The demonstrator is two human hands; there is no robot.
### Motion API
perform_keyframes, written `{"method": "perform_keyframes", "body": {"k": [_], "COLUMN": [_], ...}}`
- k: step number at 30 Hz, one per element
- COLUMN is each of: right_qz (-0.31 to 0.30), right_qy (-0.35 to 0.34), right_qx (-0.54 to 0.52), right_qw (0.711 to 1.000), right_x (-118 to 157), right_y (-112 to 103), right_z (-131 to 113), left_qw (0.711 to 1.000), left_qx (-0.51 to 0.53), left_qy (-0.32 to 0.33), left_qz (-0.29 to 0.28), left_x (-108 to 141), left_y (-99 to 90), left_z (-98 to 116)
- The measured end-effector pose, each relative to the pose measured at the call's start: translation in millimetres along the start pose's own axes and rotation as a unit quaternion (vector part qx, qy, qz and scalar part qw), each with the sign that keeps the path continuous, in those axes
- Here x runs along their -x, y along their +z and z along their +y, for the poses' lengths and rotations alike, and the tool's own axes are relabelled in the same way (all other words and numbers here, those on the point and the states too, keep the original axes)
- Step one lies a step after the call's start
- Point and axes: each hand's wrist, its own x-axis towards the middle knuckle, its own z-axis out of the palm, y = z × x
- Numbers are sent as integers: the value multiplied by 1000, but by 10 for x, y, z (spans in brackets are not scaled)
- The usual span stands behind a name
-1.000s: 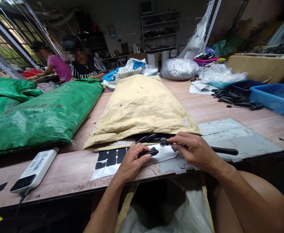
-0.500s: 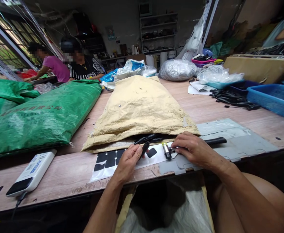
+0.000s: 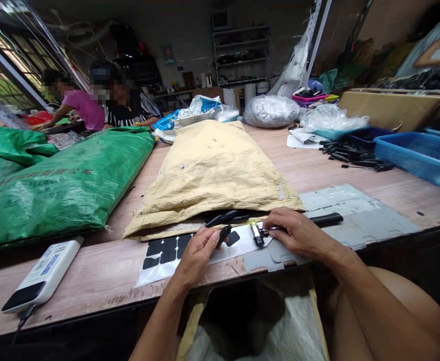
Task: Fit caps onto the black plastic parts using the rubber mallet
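Note:
My left hand (image 3: 201,248) is closed round a small black part (image 3: 225,233), whose end sticks out past the thumb. Below it lies a white sheet (image 3: 155,274) with black rounded stickers (image 3: 168,250). My right hand (image 3: 293,230) grips the shaft of a small hammer; its silvery head (image 3: 256,234) points toward my left hand and its black handle (image 3: 327,219) shows beyond the fingers. Between and behind the hands, black pieces (image 3: 227,217) show in the mouth of a tan sack (image 3: 220,170). A grey board (image 3: 362,215) lies under the right hand.
A green sack (image 3: 61,185) and a white power bank (image 3: 42,276) with a cable are at the left. Blue baskets (image 3: 419,160) and a pile of black parts (image 3: 355,154) stand right. An open sack (image 3: 298,321) hangs below the table edge. Other people sit or stand farther back.
The view has shifted slightly, so the table things appear a little farther left. The black part in my left hand has turned a little. Both hands keep their grip.

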Motion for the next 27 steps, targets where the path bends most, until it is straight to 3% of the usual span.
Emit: {"method": "perform_keyframes", "body": {"k": [12,18,20,23,25,27], "right_qz": [-9,-15,-12,-9,-9,-10], "right_qy": [17,40,40,38,40,40], "right_qx": [-22,-29,-26,-18,-15,-12], "right_qw": [1000,999,999,999,999,999], "right_x": [-14,-41,-43,-39,-37,-36], "right_y": [2,8,11,14,12,11], "right_z": [26,57,59,53,46,42], "left_qw": [998,986,984,978,964,954], "left_qx": [-58,-87,-77,-64,-100,-159], "left_qy": [23,137,159,142,109,41], "left_qz": [-11,44,8,-138,-221,-252], "left_x": [1,165,351,673,843,948], "left_y": [13,71,169,430,649,855], "left_z": [68,253,343,350,217,-4]}}
